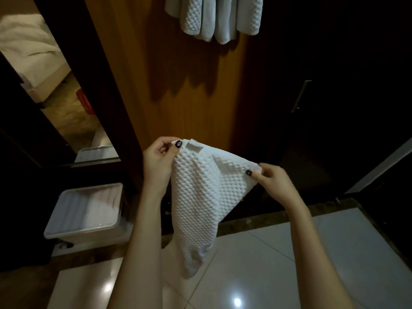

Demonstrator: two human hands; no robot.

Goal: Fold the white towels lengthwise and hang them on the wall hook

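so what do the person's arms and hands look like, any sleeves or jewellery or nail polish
Both arms are bare as far as the frame shows: no sleeves, watch or bracelets. The left hand and right hand show no rings. A left nail and a right nail are painted black with a small pale design, too blurred to make out.

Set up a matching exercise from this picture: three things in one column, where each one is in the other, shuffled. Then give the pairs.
Things
1. held towel
2. hung towels
3. plastic box

Places
A. low at the left, beside the dark frame
B. high against the wooden panel
C. pinched at its top edge by the left hand and the right hand

Pairs: 1-C, 2-B, 3-A
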